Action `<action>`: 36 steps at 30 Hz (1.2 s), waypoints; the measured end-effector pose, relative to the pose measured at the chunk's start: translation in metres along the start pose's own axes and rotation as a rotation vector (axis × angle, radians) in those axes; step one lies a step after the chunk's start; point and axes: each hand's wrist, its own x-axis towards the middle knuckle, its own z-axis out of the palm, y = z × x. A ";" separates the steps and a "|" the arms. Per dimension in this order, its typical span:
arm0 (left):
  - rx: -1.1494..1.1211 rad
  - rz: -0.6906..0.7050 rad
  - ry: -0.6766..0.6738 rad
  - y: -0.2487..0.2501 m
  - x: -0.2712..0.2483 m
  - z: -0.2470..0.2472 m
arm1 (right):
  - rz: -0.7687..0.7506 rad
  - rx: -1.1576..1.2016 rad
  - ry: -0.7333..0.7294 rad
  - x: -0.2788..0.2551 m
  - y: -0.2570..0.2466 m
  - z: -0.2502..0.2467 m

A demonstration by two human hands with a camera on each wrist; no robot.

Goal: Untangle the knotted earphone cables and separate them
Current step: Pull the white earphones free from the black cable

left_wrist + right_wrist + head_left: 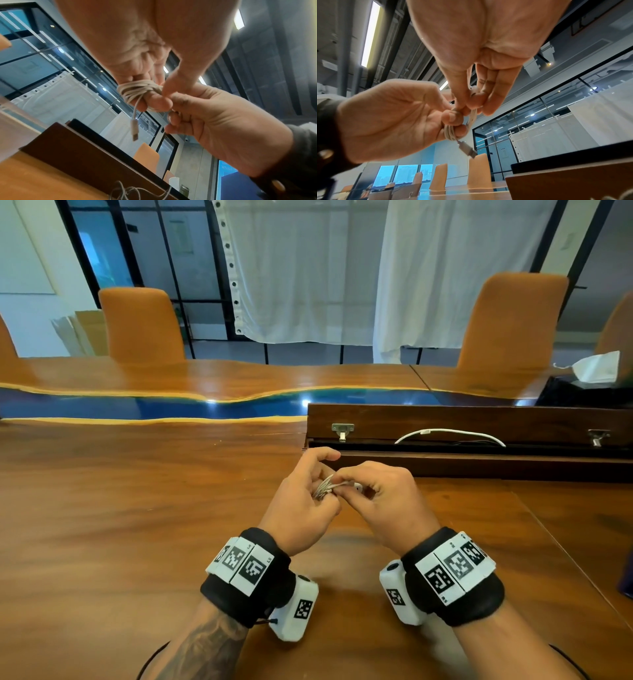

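Note:
A bundle of white earphone cable (pixel 326 487) is held above the wooden table between both hands. My left hand (pixel 305 494) has the cable (pixel 137 89) wound in several loops round its curled fingers. A plug end (pixel 134 128) dangles below the loops, also seen as the plug (pixel 467 148) in the right wrist view. My right hand (pixel 380 491) pinches a strand at the bundle (pixel 471 115) with thumb and fingertips; a white earbud (pixel 357 487) shows beside its fingers.
An open dark wooden box (pixel 469 440) lies just beyond the hands, with a white cable (pixel 448 434) in it. Another loose tangle of cable (pixel 130 192) lies on the table (pixel 137 508). Orange chairs (pixel 140 326) stand at the far side; a tissue box (pixel 596 371) sits far right.

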 end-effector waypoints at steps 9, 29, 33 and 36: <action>0.181 0.091 0.009 -0.006 0.011 0.004 | 0.141 0.151 -0.002 0.003 0.004 0.002; -0.107 -0.138 0.037 -0.018 0.005 -0.001 | 0.189 0.110 -0.201 0.019 -0.005 -0.010; -0.284 -0.193 0.029 -0.013 0.005 0.000 | 0.176 0.065 -0.207 0.022 -0.013 -0.017; -0.360 -0.200 0.043 -0.012 0.006 0.002 | 0.212 0.111 -0.240 0.020 -0.018 -0.015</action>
